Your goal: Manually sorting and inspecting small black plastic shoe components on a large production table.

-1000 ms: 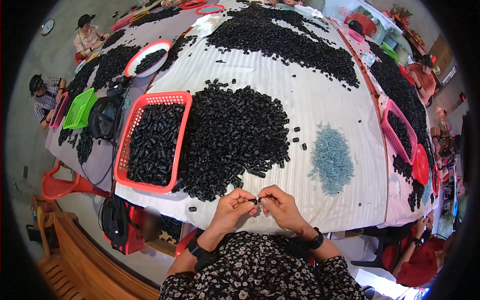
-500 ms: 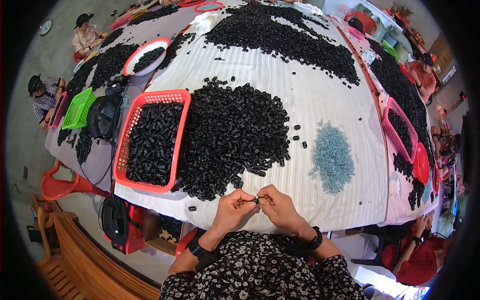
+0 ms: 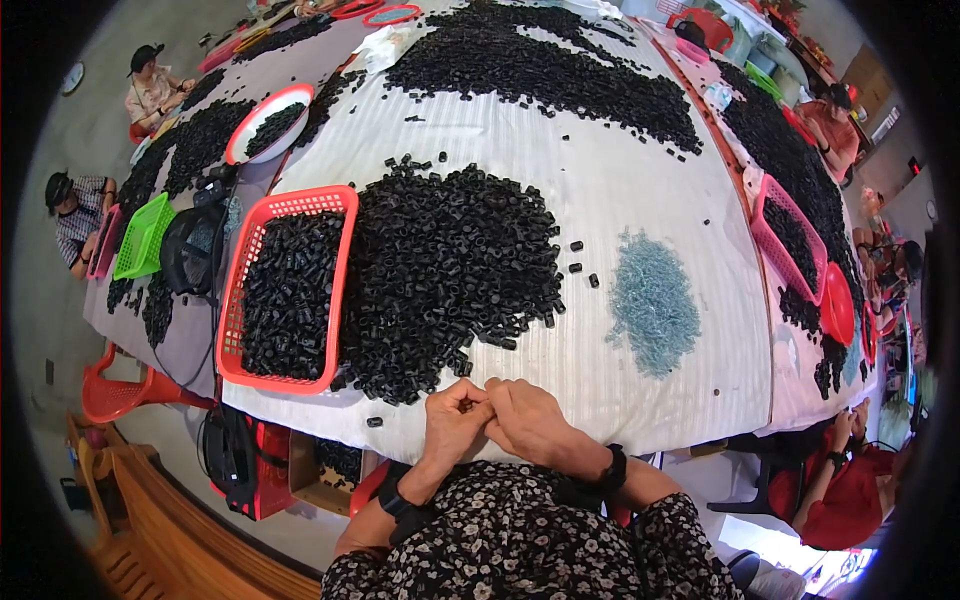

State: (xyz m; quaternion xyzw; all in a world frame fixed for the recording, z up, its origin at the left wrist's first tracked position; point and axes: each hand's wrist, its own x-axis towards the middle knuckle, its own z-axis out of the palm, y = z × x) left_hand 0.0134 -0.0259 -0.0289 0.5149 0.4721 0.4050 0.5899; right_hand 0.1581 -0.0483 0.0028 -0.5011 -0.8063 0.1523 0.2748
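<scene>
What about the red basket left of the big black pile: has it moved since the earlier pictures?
No: the red basket keeps its place beside the black pile; the whole view shifted.

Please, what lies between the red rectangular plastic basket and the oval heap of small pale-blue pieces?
The head view shows a broad heap of small black cylinders, then three loose black pieces and bare white cloth.

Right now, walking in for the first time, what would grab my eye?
Probably the nearer black heap in the middle of the white cloth, with a red basket full of small black pieces just to its left. Off to the right, a pale blue pile stands out against the cloth. Close to the near edge, the left hand and right hand come together.
</scene>
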